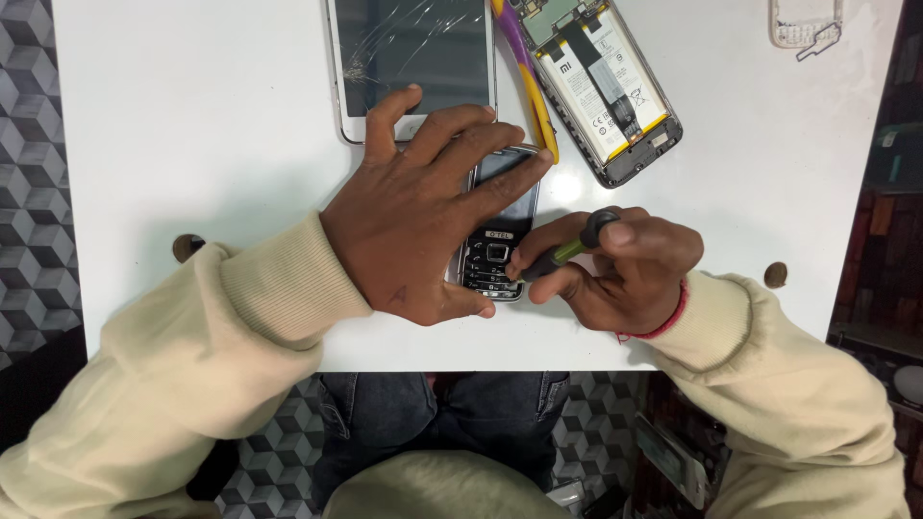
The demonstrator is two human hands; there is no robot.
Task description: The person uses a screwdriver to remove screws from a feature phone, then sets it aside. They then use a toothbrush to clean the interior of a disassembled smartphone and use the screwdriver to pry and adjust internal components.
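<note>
A small black keypad phone (498, 240) lies face up on the white table (212, 125). My left hand (423, 207) rests over it, fingers spread across its screen end and thumb at its lower edge, pinning it down. My right hand (625, 269) grips a small screwdriver (567, 250) with a green shaft and black cap. Its tip touches the phone's lower right side by the keypad.
A white smartphone with a cracked screen (413, 58) lies at the back. Beside it are a yellow and purple tool (529, 82) and an opened phone showing its battery (606, 86). A small white frame part (806, 24) sits at the back right. Two round holes (187, 247) (775, 275) mark the table.
</note>
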